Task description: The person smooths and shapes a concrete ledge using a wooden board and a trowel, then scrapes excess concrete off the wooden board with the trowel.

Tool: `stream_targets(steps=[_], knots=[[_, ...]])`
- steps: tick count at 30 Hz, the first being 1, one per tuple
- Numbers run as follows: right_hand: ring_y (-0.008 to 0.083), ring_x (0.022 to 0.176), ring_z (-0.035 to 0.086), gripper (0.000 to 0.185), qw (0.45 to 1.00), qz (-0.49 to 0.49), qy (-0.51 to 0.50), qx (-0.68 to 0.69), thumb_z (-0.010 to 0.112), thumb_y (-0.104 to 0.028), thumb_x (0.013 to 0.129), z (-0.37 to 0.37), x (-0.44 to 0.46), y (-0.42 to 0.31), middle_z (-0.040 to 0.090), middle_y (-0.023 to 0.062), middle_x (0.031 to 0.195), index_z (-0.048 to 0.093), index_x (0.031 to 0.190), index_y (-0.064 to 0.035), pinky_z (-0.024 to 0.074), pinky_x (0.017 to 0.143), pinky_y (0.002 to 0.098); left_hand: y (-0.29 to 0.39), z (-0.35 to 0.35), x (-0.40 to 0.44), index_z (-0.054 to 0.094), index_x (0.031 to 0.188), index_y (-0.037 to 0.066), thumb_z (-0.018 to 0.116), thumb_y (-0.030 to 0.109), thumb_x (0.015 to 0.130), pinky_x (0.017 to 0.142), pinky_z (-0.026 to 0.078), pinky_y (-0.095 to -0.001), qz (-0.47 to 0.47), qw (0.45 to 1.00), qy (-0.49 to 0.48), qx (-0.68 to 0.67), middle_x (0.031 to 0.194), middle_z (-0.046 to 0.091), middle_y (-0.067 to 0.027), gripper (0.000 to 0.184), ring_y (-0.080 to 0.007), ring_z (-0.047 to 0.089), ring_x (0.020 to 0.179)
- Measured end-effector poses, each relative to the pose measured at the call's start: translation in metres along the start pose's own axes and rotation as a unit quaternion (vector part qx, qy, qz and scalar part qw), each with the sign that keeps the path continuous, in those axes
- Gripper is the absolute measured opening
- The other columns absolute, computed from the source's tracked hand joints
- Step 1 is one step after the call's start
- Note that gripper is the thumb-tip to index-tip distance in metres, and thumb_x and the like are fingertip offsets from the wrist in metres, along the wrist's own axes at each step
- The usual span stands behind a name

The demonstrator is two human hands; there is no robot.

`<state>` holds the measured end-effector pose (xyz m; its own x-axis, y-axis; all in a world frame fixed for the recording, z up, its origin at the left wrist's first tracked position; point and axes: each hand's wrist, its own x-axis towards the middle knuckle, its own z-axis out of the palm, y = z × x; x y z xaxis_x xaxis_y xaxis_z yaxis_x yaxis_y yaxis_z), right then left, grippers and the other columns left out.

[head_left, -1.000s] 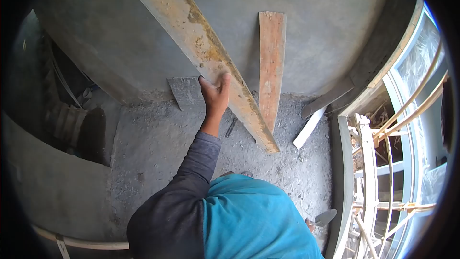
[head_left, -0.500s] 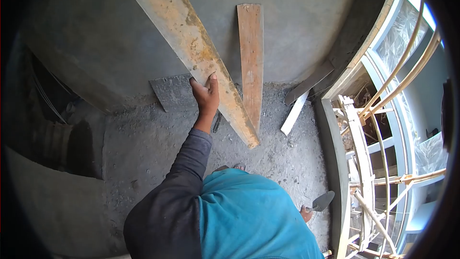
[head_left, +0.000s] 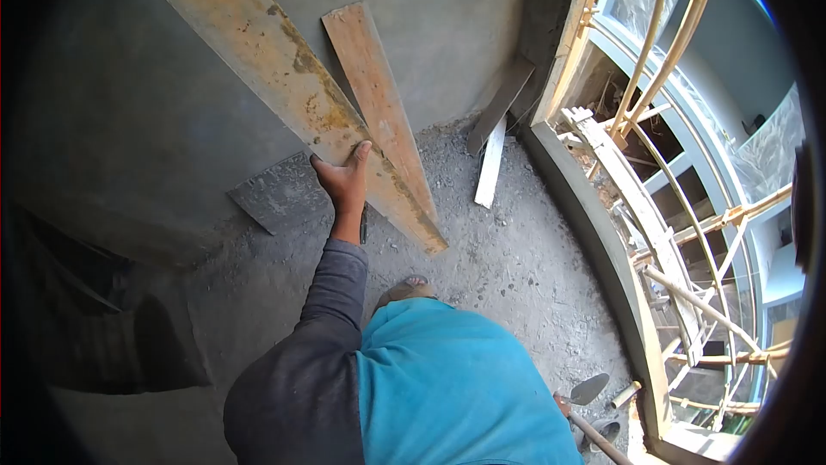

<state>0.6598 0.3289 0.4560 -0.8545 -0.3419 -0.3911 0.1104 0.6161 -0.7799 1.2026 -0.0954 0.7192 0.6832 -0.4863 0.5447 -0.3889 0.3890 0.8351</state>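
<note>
My left hand (head_left: 346, 181) grips a long, mortar-stained wooden plank (head_left: 258, 39) by its edge near the lower end, thumb on the face. The plank slants up to the upper left and its top runs out of view. Low on the right, my right hand (head_left: 562, 405) is mostly hidden behind my teal shirt; it holds a trowel (head_left: 590, 388) with the grey blade pointing outward. Behind the held plank, a shorter reddish board (head_left: 379, 86) leans on the plastered wall. A grey, mortar-spattered panel (head_left: 277, 192) rests at the wall's foot, left of my left hand.
A dark board (head_left: 501, 104) and a white strip (head_left: 490, 164) lean in the far corner. Along the right runs a low concrete ledge (head_left: 594, 241), with bamboo scaffolding (head_left: 688, 293) beyond it. A round wooden pole (head_left: 600, 441) and a short pale piece (head_left: 626, 394) lie near my right hand.
My view has turned to the right, so the wall and boards appear tilted and further left. Both hands keep their holds; the pole beside my right hand has come into view.
</note>
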Motion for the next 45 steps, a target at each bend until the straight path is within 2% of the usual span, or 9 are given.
stream_targets(steps=[5, 14, 17, 20, 26, 29, 38, 43, 45], knots=[[0.0182, 0.044, 0.044, 0.021, 0.996, 0.066, 0.047, 0.037, 0.060, -0.011, 0.085, 0.027, -0.042, 0.021, 0.045, 0.0055, 0.066, 0.040, 0.087, -0.0058, 0.0344, 0.036, 0.0349, -0.038, 0.029, 0.032, 0.041, 0.111, -0.008, 0.085, 0.019, 0.070, 0.084, 0.052, -0.0353, -0.021, 1.000, -0.002, -0.002, 0.107, 0.058, -0.0180, 0.066, -0.0237, 0.060, 0.097], [0.0178, 0.044, 0.043, 0.022, 0.978, 0.106, 0.061, 0.167, 0.061, -0.011, 0.085, 0.128, -0.125, -0.024, 0.044, 0.0056, 0.065, 0.039, 0.088, -0.0062, 0.0337, 0.036, 0.0354, -0.121, 0.024, 0.112, 0.041, 0.112, -0.007, 0.080, 0.016, 0.076, 0.082, 0.053, -0.0350, -0.044, 0.994, -0.059, -0.084, 0.107, 0.058, -0.0183, 0.058, -0.0238, 0.062, 0.095], [0.0177, 0.044, 0.043, 0.022, 0.972, 0.105, 0.061, 0.200, 0.061, -0.011, 0.085, 0.141, -0.140, -0.037, 0.043, 0.0056, 0.064, 0.039, 0.088, -0.0063, 0.0334, 0.036, 0.0355, -0.144, 0.013, 0.132, 0.039, 0.113, -0.007, 0.076, 0.017, 0.079, 0.082, 0.053, -0.0353, -0.039, 0.993, -0.075, -0.079, 0.108, 0.057, -0.0184, 0.055, -0.0241, 0.061, 0.096], [0.0172, 0.044, 0.042, 0.023, 0.977, 0.113, 0.078, 0.165, 0.061, -0.011, 0.085, 0.139, -0.158, -0.063, 0.043, 0.0053, 0.064, 0.039, 0.090, -0.0066, 0.0323, 0.036, 0.0352, -0.159, -0.001, 0.143, 0.036, 0.120, -0.008, 0.072, 0.014, 0.082, 0.089, 0.048, -0.0351, -0.046, 0.992, -0.116, -0.014, 0.114, 0.053, -0.0176, 0.057, -0.0229, 0.056, 0.104], [0.0165, 0.041, 0.040, 0.027, 0.975, 0.145, 0.106, 0.128, 0.060, -0.012, 0.086, 0.116, -0.149, -0.052, 0.042, 0.0051, 0.063, 0.035, 0.096, -0.0074, 0.0302, 0.034, 0.0345, -0.147, -0.012, 0.154, 0.037, 0.120, -0.007, 0.072, 0.015, 0.082, 0.089, 0.048, -0.0354, -0.084, 0.991, -0.096, -0.044, 0.114, 0.054, -0.0169, 0.057, -0.0223, 0.057, 0.103], [0.0166, 0.040, 0.039, 0.028, 0.980, 0.127, 0.104, 0.110, 0.060, -0.012, 0.086, 0.117, -0.160, -0.065, 0.042, 0.0048, 0.061, 0.035, 0.097, -0.0074, 0.0298, 0.033, 0.0346, -0.146, -0.011, 0.154, 0.039, 0.113, -0.008, 0.077, 0.020, 0.079, 0.083, 0.051, -0.0360, -0.045, 0.994, -0.097, -0.005, 0.109, 0.057, -0.0183, 0.058, -0.0234, 0.060, 0.096], [0.0167, 0.038, 0.040, 0.027, 0.982, 0.109, 0.091, 0.123, 0.060, -0.011, 0.086, 0.132, -0.159, -0.022, 0.039, 0.0036, 0.057, 0.035, 0.096, -0.0075, 0.0305, 0.032, 0.0349, -0.140, 0.001, 0.154, 0.035, 0.119, -0.009, 0.076, 0.019, 0.079, 0.087, 0.051, -0.0366, -0.083, 0.983, -0.077, -0.146, 0.114, 0.054, -0.0203, 0.064, -0.0243, 0.058, 0.102], [0.0166, 0.038, 0.040, 0.026, 0.981, 0.126, 0.087, 0.118, 0.060, -0.009, 0.086, 0.141, -0.162, -0.018, 0.038, 0.0030, 0.056, 0.035, 0.096, -0.0075, 0.0315, 0.032, 0.0348, -0.166, -0.003, 0.163, 0.036, 0.117, -0.009, 0.073, 0.022, 0.082, 0.085, 0.053, -0.0369, -0.036, 0.995, -0.090, -0.001, 0.113, 0.053, -0.0230, 0.060, -0.0269, 0.059, 0.103], [0.0165, 0.038, 0.040, 0.026, 0.981, 0.131, 0.084, 0.120, 0.060, -0.009, 0.086, 0.145, -0.163, -0.019, 0.039, 0.0031, 0.056, 0.036, 0.096, -0.0075, 0.0316, 0.032, 0.0348, -0.150, 0.000, 0.163, 0.037, 0.115, -0.009, 0.072, 0.023, 0.082, 0.085, 0.053, -0.0371, -0.071, 0.994, -0.082, -0.020, 0.112, 0.054, -0.0234, 0.058, -0.0280, 0.059, 0.102]])
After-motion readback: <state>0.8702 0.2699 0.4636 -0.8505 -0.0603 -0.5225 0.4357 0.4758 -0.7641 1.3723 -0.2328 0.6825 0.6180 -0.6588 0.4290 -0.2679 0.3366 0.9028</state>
